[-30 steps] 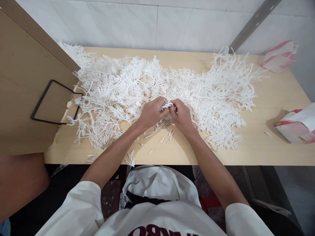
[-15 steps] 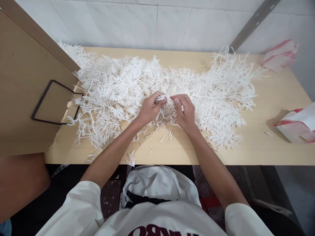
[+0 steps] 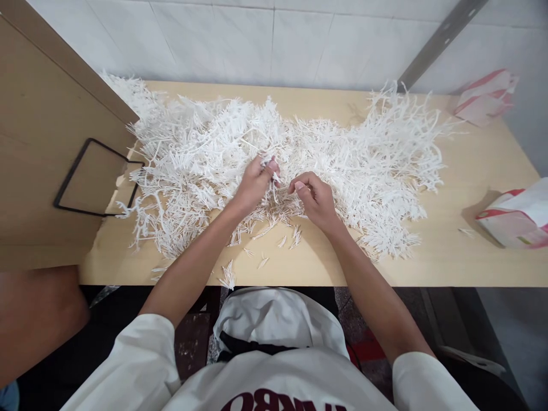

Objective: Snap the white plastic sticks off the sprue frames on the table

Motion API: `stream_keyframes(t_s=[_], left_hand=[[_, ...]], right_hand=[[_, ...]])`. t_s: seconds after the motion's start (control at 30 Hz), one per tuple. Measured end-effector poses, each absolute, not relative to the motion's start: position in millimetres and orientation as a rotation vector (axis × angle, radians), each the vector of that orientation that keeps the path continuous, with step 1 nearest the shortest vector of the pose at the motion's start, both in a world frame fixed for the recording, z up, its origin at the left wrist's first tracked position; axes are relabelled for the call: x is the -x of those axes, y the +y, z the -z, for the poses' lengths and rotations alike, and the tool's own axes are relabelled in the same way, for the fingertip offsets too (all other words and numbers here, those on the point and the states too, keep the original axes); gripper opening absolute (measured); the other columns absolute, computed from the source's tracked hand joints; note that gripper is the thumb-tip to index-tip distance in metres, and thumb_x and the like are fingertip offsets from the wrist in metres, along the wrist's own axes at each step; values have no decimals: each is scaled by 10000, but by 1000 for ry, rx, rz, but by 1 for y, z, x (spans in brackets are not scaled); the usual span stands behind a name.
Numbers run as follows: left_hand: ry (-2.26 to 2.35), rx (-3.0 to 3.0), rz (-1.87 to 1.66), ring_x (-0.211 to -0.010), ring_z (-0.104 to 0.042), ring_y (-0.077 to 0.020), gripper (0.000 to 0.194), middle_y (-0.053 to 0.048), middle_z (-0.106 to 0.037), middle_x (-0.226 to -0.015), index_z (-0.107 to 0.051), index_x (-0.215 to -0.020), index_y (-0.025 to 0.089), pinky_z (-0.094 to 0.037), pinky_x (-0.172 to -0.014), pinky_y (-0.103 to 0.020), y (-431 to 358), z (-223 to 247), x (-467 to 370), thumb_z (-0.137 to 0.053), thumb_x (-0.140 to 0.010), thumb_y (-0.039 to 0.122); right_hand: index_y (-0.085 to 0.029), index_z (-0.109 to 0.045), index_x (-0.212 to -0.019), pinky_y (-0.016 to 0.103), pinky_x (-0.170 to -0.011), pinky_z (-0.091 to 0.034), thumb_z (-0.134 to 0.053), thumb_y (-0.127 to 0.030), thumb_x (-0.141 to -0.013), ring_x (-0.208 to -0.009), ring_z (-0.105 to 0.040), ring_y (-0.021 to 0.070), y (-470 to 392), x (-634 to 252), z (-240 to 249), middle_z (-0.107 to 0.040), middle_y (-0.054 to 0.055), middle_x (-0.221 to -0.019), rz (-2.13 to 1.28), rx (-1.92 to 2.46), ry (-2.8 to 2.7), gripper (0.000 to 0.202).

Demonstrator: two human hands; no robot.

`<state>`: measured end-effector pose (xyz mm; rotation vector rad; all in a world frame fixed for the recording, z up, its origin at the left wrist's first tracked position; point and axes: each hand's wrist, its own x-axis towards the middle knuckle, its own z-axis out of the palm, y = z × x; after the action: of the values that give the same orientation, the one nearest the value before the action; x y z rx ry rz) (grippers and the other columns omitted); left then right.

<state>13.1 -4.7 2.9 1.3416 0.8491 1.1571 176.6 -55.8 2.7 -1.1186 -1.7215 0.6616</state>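
Note:
A broad heap of thin white branched plastic-looking sprigs (image 3: 368, 165) covers the middle of the table. Over its near side, my left hand (image 3: 256, 181) is closed around a small bunch of white sprigs (image 3: 274, 180), whose tips poke out past the thumb and fingers. My right hand (image 3: 315, 198) is a little to the right, apart from the left, its thumb and curled forefinger pinched together. What lies between those fingertips, if anything, is too small to make out against the white heap. A few loose sprigs (image 3: 296, 236) lie on the wood below my hands.
A tall cardboard panel (image 3: 47, 131) with a black wire frame (image 3: 68, 180) stands at the left. Two red-and-white packets (image 3: 520, 217) are on the right side of the table (image 3: 445, 257). A tiled wall (image 3: 244, 45) closes off the back. Another person's bare limb (image 3: 38, 319) shows at lower left.
My left hand has shifted slightly left, and the sprigs in it now point downward more. My right hand has dropped a little toward me, and its fingers have curled closer together.

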Motion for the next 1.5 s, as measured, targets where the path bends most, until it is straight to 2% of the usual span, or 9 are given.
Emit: stream_keyframes(t_s=[0.2, 0.33, 0.47, 0.77, 1.0, 1.13, 1.23, 1.33, 1.5], left_hand=[[890, -1321, -1156, -641, -553, -92, 255, 1, -552, -813, -532, -906, 204, -499, -627, -241, -2, -3, -13, -624, -830, 429], [896, -1482, -1091, -680, -562, -109, 325, -7, -570, -800, -559, -906, 200, -483, -658, -248, -9, -6, -16, -613, -823, 510], [902, -1598, -1082, -760, -573, -128, 379, -19, -601, -801, -578, -870, 185, -474, -718, -249, -10, -8, -15, -622, -801, 555], [907, -1691, -1032, -705, -547, -123, 398, -5, -572, -750, -544, -811, 179, -461, -682, -259, -8, -2, -13, -573, -830, 575], [840, -1287, -948, -561, -483, -92, 328, 17, -496, -642, -495, -730, 180, -415, -541, -237, -15, -3, -21, -606, -834, 471], [806, -1073, -966, -497, -469, -73, 256, 42, -434, -615, -439, -755, 198, -430, -495, -221, -12, -11, -18, -562, -866, 393], [861, -1104, -1047, -541, -522, -80, 263, 26, -494, -670, -439, -802, 205, -465, -509, -218, -9, -17, -13, -538, -881, 435], [882, -1220, -1062, -629, -568, -94, 292, -7, -581, -774, -480, -841, 199, -487, -566, -227, -11, -19, -13, -577, -853, 475], [890, -1347, -1142, -747, -572, -102, 289, -5, -595, -800, -556, -869, 189, -490, -710, -232, -13, -11, -18, -661, -802, 450]], right_hand=[[-226, -539, -862, 278, -709, -454, -592, -431, -864, -744, -554, 116, -53, -174, 0, -584, -14, -800, -567, 1153, -1567, 212], [-233, -581, -954, 281, -709, -462, -534, -466, -894, -793, -583, 124, -51, -173, -1, -629, 8, -877, -550, 1183, -1633, 245], [-221, -616, -851, 290, -716, -451, -513, -489, -901, -774, -571, 134, -51, -172, 0, -633, 21, -830, -446, 1212, -1756, 291], [-205, -561, -755, 256, -602, -357, -416, -508, -938, -582, -459, 99, -53, -173, -1, -551, -28, -650, -580, 1308, -1932, 383], [-208, -590, -723, 262, -631, -419, -477, -518, -907, -600, -536, 109, -55, -175, -6, -628, -18, -660, -731, 1211, -1819, 378], [-213, -595, -735, 316, -766, -495, -513, -475, -899, -786, -653, 147, -57, -174, -6, -716, 22, -833, -901, 1027, -1750, 319], [-216, -545, -692, 374, -875, -496, -550, -435, -885, -948, -663, 176, -58, -171, -4, -713, 47, -955, -906, 939, -1720, 292], [-214, -475, -662, 322, -787, -502, -629, -418, -835, -852, -649, 152, -58, -168, -1, -648, 12, -811, -867, 1005, -1614, 309], [-231, -525, -908, 255, -658, -467, -619, -500, -824, -680, -586, 96, -53, -168, 1, -590, -29, -805, -906, 1127, -1475, 297]])
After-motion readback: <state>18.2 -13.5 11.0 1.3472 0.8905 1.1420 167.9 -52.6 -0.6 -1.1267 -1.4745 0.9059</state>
